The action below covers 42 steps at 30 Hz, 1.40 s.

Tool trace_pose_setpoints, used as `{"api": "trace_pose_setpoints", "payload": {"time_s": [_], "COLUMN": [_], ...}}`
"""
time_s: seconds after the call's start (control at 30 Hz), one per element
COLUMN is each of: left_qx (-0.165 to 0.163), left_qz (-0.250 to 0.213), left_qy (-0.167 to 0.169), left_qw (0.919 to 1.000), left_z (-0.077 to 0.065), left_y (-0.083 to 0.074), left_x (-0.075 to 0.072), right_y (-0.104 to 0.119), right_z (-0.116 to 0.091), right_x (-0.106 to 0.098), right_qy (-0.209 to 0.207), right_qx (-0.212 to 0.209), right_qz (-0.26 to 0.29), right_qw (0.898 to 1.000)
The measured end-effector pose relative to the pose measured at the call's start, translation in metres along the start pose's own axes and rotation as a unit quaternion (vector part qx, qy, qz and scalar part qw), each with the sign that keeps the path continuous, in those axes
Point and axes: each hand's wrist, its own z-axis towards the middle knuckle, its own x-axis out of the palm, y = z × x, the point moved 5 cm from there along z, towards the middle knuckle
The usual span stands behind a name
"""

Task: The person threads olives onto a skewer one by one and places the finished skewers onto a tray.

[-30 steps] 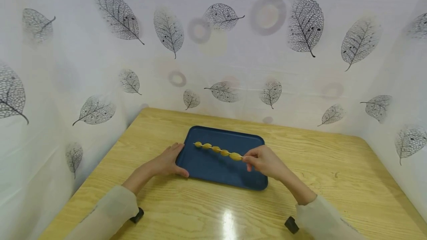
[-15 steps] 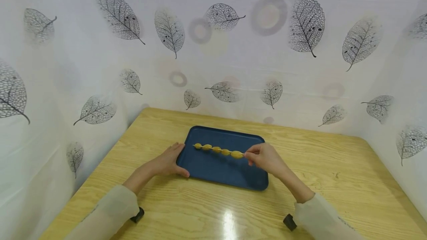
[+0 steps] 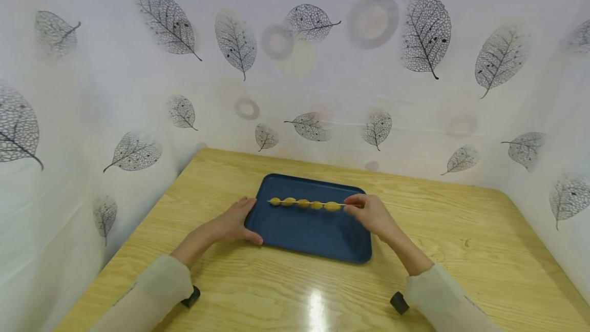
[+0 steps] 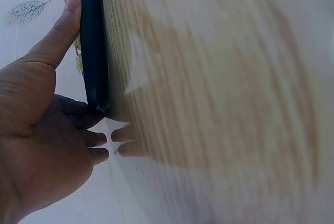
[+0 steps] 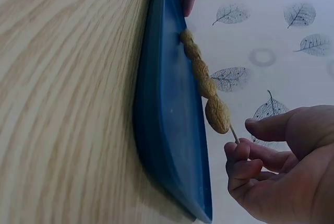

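Several wrinkled yellow-brown oval pieces are threaded on a thin stick, making a skewer [image 3: 302, 203] that stretches left to right over the dark blue tray [image 3: 304, 234]. My right hand [image 3: 372, 215] holds the skewer's bare right end with thumb and fingers, over the tray's right side. In the right wrist view the stick [image 5: 235, 133] meets the fingers. At the tray's left end, my left hand [image 3: 232, 223] rests with thumb and fingers spread along the rim. In the left wrist view its thumb [image 4: 67, 21] lies straight along the tray's edge [image 4: 94, 41].
The tray lies on a glossy wooden table [image 3: 221, 281]. A white curtain [image 3: 318, 81] with leaf prints stands right behind the table and along both sides. Dark straps [image 3: 191, 297] show at the sleeves.
My right hand has shifted slightly back and right with the skewer, whose right end swings away from me. More bare stick shows by the fingers. My left hand stays at the tray's end.
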Motion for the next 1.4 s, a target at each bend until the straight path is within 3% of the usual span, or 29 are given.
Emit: {"api": "trace_pose_setpoints", "payload": {"time_s": [0.67, 1.1, 1.27, 1.4], "left_qx": [-0.007, -0.006, 0.005, 0.026], "left_qz": [-0.013, -0.009, -0.006, 0.025], "left_qy": [0.008, 0.003, -0.021, -0.073], "left_qw": [0.9999, 0.9999, 0.9998, 0.9967], "left_z": [-0.002, -0.001, -0.005, -0.011], "left_y": [-0.001, 0.000, -0.002, -0.011], "left_x": [0.000, 0.000, -0.005, -0.018], "right_y": [-0.025, -0.025, -0.022, -0.018], "right_z": [0.007, -0.001, -0.007, -0.014], "right_x": [0.002, -0.011, -0.019, -0.030], "right_qy": [0.027, -0.034, -0.057, -0.085], "right_qx": [0.003, -0.027, -0.043, -0.061], "right_qz": [0.024, 0.037, 0.008, -0.034], "right_qw": [0.999, 0.998, 0.997, 0.994]}}
